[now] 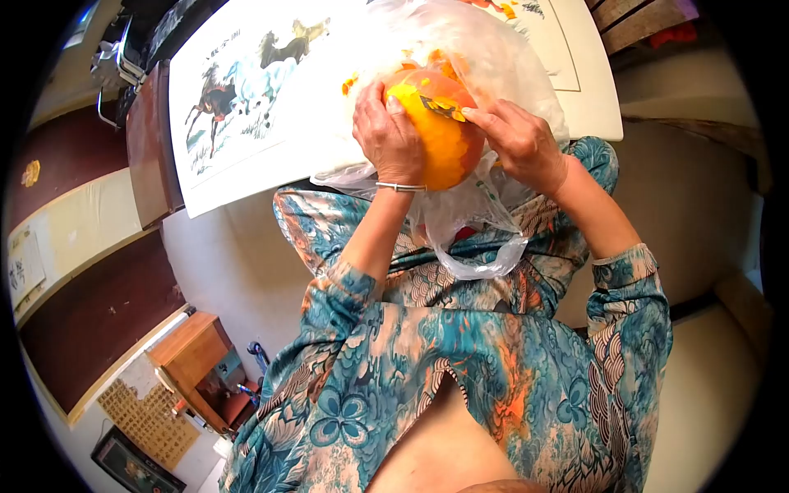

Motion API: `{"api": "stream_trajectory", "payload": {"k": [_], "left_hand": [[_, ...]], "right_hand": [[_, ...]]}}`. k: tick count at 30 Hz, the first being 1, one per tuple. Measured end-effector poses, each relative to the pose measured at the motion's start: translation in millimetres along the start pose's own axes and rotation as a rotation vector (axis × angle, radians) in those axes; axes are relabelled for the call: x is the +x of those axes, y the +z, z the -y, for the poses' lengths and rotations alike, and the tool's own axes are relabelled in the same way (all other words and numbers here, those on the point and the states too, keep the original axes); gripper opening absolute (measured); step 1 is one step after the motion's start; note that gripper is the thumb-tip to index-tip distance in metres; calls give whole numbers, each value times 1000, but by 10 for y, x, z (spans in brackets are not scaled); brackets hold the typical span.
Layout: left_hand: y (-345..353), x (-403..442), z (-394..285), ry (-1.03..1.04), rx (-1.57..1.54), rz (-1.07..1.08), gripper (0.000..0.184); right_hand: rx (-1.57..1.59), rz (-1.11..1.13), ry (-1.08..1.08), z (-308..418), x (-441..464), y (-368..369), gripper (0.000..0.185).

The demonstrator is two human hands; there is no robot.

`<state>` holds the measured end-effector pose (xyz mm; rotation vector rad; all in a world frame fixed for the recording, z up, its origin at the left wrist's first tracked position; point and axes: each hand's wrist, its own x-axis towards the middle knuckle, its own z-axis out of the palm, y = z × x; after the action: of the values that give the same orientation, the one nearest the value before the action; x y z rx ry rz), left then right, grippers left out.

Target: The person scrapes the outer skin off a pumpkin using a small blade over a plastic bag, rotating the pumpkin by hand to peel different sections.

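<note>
A round orange pumpkin (448,148), partly peeled into smooth flat patches, is held over a plastic bag. My left hand (388,135) wraps its left side, fingers closed against the skin. My right hand (522,144) is closed around a small tool, which looks like a peeler (442,108), lying against the upper right of the pumpkin. Yellow scraps cover most of this tool, and its handle is hidden in my fingers. Orange peelings (444,62) lie on the translucent white plastic bag (514,66) just beyond the pumpkin. One bag handle (481,267) hangs over my lap.
The bag rests on a white table (246,177) printed with horses (283,49). A dark red cabinet (152,148) adjoins its left edge. Wooden slats (629,20) are at the upper right. A small wooden cabinet (193,349) stands lower left, beside the wall.
</note>
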<state>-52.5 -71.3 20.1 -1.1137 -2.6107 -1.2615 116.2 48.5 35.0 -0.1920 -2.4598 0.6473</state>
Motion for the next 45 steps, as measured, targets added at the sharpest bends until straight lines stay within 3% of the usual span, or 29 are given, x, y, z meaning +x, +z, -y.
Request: {"api": "stream_trajectory", "payload": {"k": [8,20,24,38,45], "left_hand": [[-34,55,13,151,34,35,35],[-61,40,41,177,43,29,36],[-58,45,-11,53,-13,63,39],[-63,44,45,131,1,48,37],[-37,23,44,109,-11,24,37]], "right_hand": [[-39,46,-70,-82,27,-29,40],[-93,22,-73,-96,292,20,40],[-35,78,-92,-109,91,-68,37],[-61,56,-138,-201,426,61,39],[-26,92,-120,-100,171,-82,38]]}}
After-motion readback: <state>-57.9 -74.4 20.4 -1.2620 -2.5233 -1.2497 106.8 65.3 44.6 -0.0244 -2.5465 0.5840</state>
